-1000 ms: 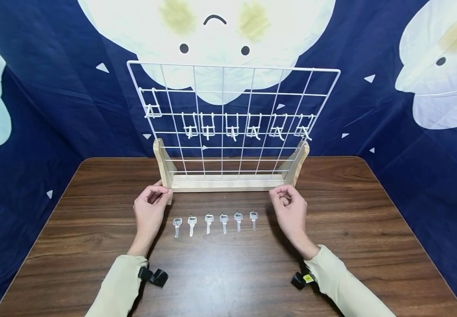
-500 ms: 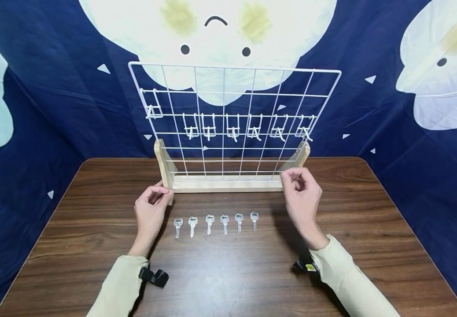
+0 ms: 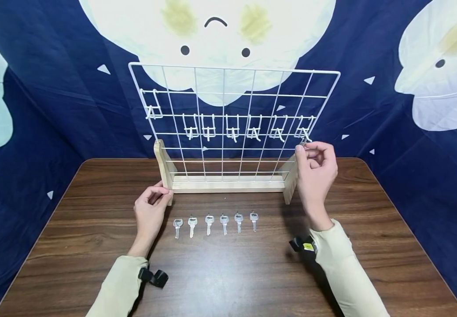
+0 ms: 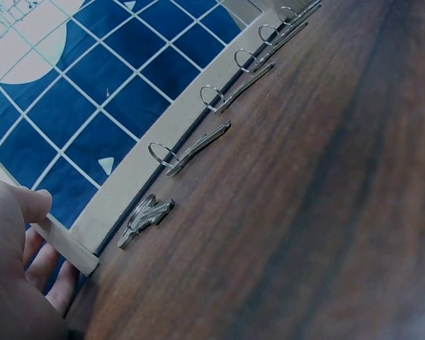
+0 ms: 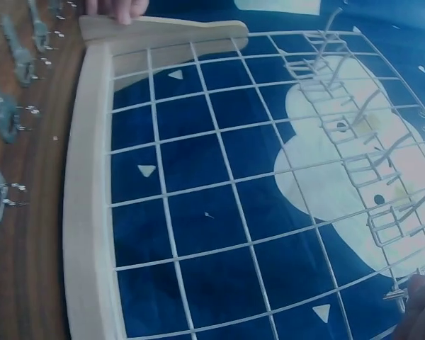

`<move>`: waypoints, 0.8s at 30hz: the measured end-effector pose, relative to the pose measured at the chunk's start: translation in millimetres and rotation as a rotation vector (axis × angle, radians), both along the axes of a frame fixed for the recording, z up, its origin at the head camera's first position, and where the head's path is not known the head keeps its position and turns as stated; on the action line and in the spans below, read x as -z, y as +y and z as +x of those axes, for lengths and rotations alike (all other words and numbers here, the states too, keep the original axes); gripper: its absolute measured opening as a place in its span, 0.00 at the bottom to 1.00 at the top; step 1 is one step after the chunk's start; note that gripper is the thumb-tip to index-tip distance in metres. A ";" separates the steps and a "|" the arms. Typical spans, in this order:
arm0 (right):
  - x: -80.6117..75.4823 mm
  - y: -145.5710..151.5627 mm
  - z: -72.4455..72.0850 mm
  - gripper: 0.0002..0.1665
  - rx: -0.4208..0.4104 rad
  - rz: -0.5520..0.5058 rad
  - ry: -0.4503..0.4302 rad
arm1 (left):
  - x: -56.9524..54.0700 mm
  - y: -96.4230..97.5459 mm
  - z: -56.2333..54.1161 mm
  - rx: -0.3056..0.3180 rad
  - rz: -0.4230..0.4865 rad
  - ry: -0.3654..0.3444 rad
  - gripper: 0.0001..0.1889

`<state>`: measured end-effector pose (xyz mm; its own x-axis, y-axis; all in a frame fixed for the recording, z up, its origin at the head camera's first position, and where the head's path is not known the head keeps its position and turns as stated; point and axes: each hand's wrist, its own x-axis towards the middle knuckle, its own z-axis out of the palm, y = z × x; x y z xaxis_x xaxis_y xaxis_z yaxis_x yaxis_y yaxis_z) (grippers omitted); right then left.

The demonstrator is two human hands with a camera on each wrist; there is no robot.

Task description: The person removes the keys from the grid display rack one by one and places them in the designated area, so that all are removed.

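Observation:
My left hand (image 3: 149,211) grips the left wooden foot (image 3: 163,169) of a white wire grid rack (image 3: 228,185). Up at the rack's right side, my right hand (image 3: 317,171) pinches a small silver key (image 5: 396,294), mostly hidden by the fingers. Its fingertips are just below the rightmost white hook (image 3: 303,132). More hooks (image 3: 233,130) hang in a row along the grid, and one hook (image 3: 153,111) sits higher at the far left. Several silver keys (image 3: 209,223) with rings lie in a row on the table before the rack.
A brown wooden table (image 3: 220,273) carries the rack and keys. Behind it hangs a dark blue cloth (image 3: 74,101) with white cloud faces. Black straps (image 3: 154,277) are on both wrists.
My right hand has risen from the rack's lower right foot, moving up and to the right toward the rightmost hook. The left hand stays on the left foot; the keys on the table have not moved.

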<state>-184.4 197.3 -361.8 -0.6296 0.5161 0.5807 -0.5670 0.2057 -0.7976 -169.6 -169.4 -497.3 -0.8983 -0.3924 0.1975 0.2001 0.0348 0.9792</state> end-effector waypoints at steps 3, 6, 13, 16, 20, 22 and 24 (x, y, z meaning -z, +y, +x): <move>-3.8 -1.8 -2.8 0.12 0.012 0.014 -0.018 | 0.1 -0.3 -0.2 -0.001 -0.002 0.005 0.07; -6.6 -3.7 -4.5 0.15 0.023 0.019 -0.051 | 0.1 -0.3 -0.4 -0.001 -0.002 0.006 0.08; -7.1 -1.4 -6.2 0.17 0.020 0.017 -0.095 | 0.2 0.4 -0.5 0.000 -0.003 0.005 0.07; -7.4 0.6 -6.4 0.16 -0.027 0.008 -0.086 | 0.7 0.6 -0.6 0.003 -0.001 0.005 0.07; -8.8 2.3 -7.9 0.13 -0.113 -0.066 -0.080 | 1.6 0.2 -1.1 0.000 0.001 0.001 0.07; -9.8 3.4 -9.1 0.13 -0.146 -0.111 -0.091 | 1.6 0.1 -1.5 -0.003 0.000 0.001 0.07; -10.7 5.4 -9.8 0.13 -0.171 -0.145 -0.100 | 1.5 0.2 -2.0 -0.004 -0.006 0.000 0.07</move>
<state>-194.2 202.7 -351.1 -0.7657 0.4703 0.4387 -0.5006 -0.0077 -0.8656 -171.6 -169.2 -498.8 -0.8967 -0.3951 0.1998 0.1999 0.0413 0.9789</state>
